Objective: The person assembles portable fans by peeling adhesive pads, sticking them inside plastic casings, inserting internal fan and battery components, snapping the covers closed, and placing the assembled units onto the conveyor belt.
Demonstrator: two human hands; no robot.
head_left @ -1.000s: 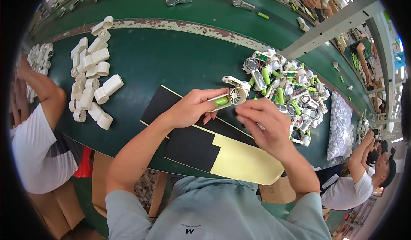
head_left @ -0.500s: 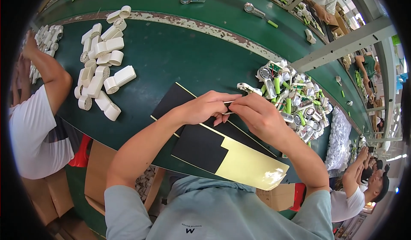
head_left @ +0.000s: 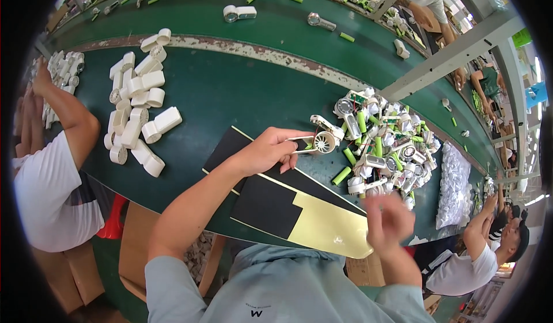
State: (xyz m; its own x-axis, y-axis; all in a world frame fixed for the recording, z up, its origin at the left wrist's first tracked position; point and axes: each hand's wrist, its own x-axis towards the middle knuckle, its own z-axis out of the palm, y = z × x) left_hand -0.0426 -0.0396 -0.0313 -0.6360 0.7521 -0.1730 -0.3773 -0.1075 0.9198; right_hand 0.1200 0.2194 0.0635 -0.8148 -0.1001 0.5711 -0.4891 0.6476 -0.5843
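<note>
My left hand [head_left: 269,151] is closed on a white plastic fan housing [head_left: 324,142], whose round spoked end points right, toward the heap of parts. Below it lie black foam sheets [head_left: 268,203], partly on a shiny yellow backing sheet [head_left: 329,222]. My right hand [head_left: 390,222] is raised at the right end of the backing sheet, apart from my left. Motion smears its fingers, so I cannot tell whether it holds anything. Near the left hand's fingertips, on the right, is a heap of fan parts [head_left: 377,141] with green cylindrical cells, wires and round motors.
Several white housings [head_left: 131,128] lie at the left of the green table [head_left: 230,87]. A bag of clear plastic [head_left: 455,187] stands on the right. Beyond runs a conveyor belt [head_left: 190,13] with scattered parts. Co-workers sit on both sides; a cardboard box [head_left: 135,239] stands below the table edge.
My right hand has left the piece held by my left and moved down and right over the backing sheet's end. My left hand keeps hold of the housing, its round end now showing.
</note>
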